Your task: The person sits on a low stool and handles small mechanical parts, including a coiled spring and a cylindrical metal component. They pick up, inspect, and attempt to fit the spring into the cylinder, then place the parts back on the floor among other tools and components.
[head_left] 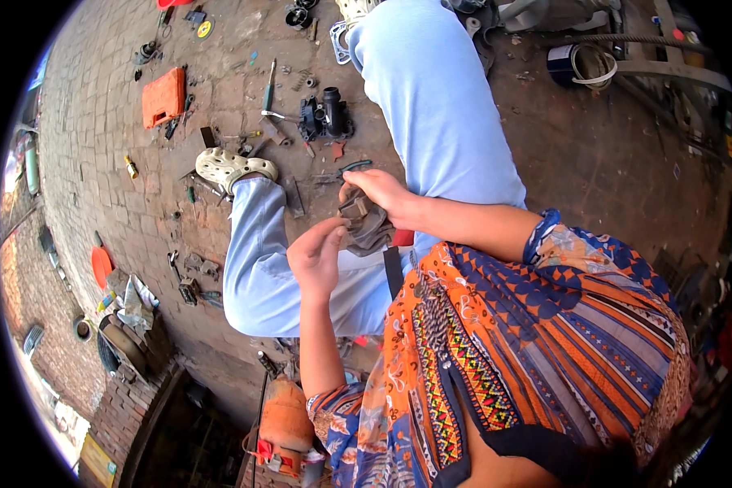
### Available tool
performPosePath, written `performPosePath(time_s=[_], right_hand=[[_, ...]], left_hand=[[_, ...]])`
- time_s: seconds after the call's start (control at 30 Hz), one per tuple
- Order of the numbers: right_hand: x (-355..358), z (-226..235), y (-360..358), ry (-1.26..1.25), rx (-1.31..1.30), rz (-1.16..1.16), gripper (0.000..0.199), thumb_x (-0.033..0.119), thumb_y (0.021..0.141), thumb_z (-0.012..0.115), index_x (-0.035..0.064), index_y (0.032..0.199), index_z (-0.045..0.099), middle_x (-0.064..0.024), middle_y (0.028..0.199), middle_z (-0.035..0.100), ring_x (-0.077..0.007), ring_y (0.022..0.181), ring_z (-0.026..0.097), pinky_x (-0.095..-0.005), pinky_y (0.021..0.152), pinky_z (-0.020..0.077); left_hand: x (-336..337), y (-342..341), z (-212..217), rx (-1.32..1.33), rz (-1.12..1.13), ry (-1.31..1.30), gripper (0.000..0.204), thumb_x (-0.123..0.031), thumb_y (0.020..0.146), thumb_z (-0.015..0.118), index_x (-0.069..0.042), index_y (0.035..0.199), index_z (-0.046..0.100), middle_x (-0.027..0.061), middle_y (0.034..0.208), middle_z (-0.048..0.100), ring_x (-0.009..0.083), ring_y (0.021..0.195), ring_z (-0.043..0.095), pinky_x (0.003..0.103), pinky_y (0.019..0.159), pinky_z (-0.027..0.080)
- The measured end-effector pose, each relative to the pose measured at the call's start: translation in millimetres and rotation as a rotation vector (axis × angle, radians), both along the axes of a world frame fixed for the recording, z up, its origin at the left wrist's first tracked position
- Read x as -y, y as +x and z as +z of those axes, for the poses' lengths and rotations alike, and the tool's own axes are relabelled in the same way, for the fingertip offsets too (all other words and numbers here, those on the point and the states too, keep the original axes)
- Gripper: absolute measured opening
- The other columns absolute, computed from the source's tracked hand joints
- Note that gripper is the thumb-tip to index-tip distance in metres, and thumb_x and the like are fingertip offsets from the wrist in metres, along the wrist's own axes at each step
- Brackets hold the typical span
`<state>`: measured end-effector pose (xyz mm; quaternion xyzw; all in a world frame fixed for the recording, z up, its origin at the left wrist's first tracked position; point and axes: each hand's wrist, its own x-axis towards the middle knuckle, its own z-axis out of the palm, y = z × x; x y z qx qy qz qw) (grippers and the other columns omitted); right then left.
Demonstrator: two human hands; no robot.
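Note:
My right hand (382, 197) is wrapped round a dark grey, partly rusty metal part (371, 231) in front of my lap. Close against its left side is my left hand (315, 254), thumb and fingers brought together at the part's edge. Anything in that pinch is too small to make out. Just beyond my right hand, a tool with teal handles (355, 166) lies on the ground. A black machine housing with a round neck (331, 115) stands farther off, between my feet.
An orange case (163, 98), a screwdriver (269, 85) and several loose parts lie on the brick floor ahead. A bucket (581, 65) stands at the far right beside metal bars. Near my left elbow is an orange cylinder (285, 416); a red disc (101, 266) lies left.

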<state>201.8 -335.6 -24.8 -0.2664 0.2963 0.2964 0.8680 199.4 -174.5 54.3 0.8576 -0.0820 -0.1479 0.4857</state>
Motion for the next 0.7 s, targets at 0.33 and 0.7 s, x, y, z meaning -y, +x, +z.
performPosePath(time_s=[0.33, 0.7], right_hand=[[3, -5, 0, 0.007, 0.037, 0.011, 0.038, 0.030, 0.096, 0.045, 0.0009, 0.078, 0.061, -0.0108, 0.072, 0.064, -0.0171, 0.062, 0.062, -0.0277, 0.056, 0.0506], [5, -3, 1, -0.147, 0.138, 0.024, 0.041, 0.030, 0.097, 0.043, 0.0014, 0.074, 0.062, -0.0057, 0.070, 0.061, -0.0122, 0.060, 0.057, -0.0254, 0.058, 0.0467]], left_hand=[[-17, -16, -7, -0.566, 0.419, -1.154, 0.023, -0.022, 0.092, 0.053, -0.001, 0.082, 0.052, 0.0004, 0.063, 0.038, 0.0088, 0.052, 0.030, 0.022, 0.044, 0.028], [12, -15, 17, -0.233, 0.080, -0.165, 0.016, -0.008, 0.084, 0.063, 0.001, 0.098, 0.066, 0.0034, 0.067, 0.056, 0.0070, 0.054, 0.044, 0.021, 0.048, 0.036]])
